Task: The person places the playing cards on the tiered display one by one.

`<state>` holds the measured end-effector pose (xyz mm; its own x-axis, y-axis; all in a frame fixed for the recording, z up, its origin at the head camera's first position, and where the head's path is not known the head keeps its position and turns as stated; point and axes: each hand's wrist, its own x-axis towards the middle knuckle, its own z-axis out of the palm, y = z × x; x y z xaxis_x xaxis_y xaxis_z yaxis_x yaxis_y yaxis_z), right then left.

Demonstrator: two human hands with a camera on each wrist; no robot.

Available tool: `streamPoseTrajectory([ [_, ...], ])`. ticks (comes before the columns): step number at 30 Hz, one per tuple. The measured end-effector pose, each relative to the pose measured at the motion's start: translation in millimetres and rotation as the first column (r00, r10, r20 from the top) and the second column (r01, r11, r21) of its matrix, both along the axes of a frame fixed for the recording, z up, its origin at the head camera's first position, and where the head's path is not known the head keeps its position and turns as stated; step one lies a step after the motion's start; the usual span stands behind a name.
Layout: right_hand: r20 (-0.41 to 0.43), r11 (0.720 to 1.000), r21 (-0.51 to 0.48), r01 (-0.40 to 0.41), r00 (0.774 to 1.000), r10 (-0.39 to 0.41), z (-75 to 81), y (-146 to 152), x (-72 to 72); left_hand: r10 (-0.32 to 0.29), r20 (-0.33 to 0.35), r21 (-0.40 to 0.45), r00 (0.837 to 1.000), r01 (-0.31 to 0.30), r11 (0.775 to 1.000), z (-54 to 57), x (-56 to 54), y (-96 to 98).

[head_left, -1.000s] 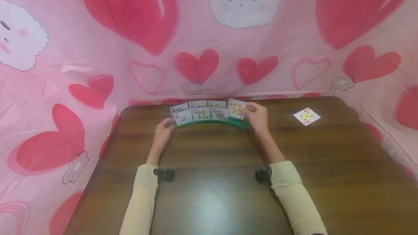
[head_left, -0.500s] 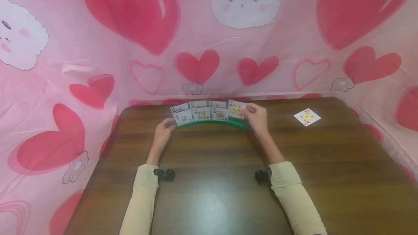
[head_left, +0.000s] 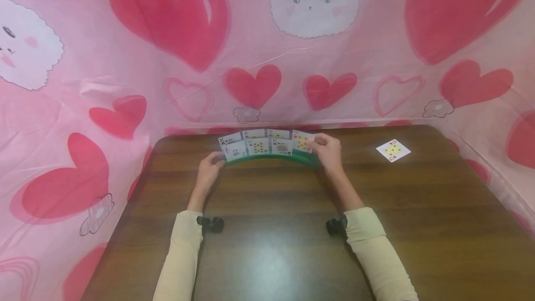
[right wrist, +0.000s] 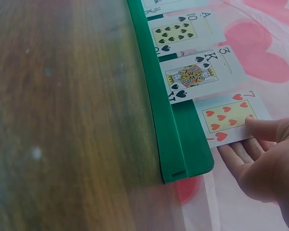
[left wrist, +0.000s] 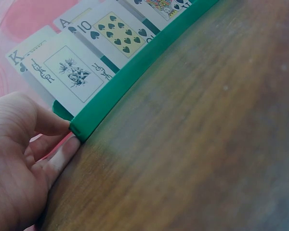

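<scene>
A curved green card holder point(head_left: 267, 156) stands near the table's back edge with playing cards in two rows. My left hand point(head_left: 208, 169) pinches its left end between thumb and finger. Beside those fingertips, a joker card point(left wrist: 70, 72) sits in the front row, with a king of clubs partly hidden behind it. The ten of spades point(left wrist: 116, 34) and king of spades point(right wrist: 195, 76) follow along the front. At the right end, my right hand point(head_left: 328, 152) pinches the seven of hearts point(right wrist: 229, 117) by its side, thumb on its face, its lower edge at the holder's back slot.
One diamond card point(head_left: 393, 150) lies face up on the wooden table point(head_left: 259, 208), to the right of the holder. A pink cloth point(head_left: 259, 45) printed with hearts hangs close behind the table and along its sides.
The seven of hearts has come down slightly toward the holder, and my right hand has lowered with it. My left hand keeps its place at the holder's left end.
</scene>
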<state>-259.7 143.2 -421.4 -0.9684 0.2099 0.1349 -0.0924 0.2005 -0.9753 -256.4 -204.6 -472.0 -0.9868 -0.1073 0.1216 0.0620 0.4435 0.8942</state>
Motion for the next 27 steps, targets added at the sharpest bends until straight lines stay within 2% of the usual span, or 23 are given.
streamPoseTrajectory([
  [11,0.025,0.999,0.048,0.011,1.0,-0.012,-1.8,0.3,-1.5,-0.003,0.0,0.004,1.0,0.003,1.0,0.6,0.4,0.0],
  [16,-0.003,0.998,0.059,-0.007,1.0,0.007,-0.9,3.3,-3.2,0.013,-0.018,0.001,1.0,-0.013,1.0,1.2,-0.2,-0.7],
  [20,-0.027,0.991,0.097,-0.089,0.995,0.092,4.9,19.2,-1.0,0.004,-0.019,-0.011,1.0,-0.004,1.0,0.0,-2.1,1.4],
  [24,-0.001,0.955,0.196,-0.221,0.974,0.225,11.0,44.8,4.5,0.0,-0.013,-0.023,1.0,0.0,1.0,0.0,-1.8,2.3],
  [27,0.023,0.932,0.28,-0.232,0.972,0.235,11.3,68.7,3.9,0.016,-0.015,-0.028,1.0,-0.016,0.999,0.3,-1.3,0.8],
])
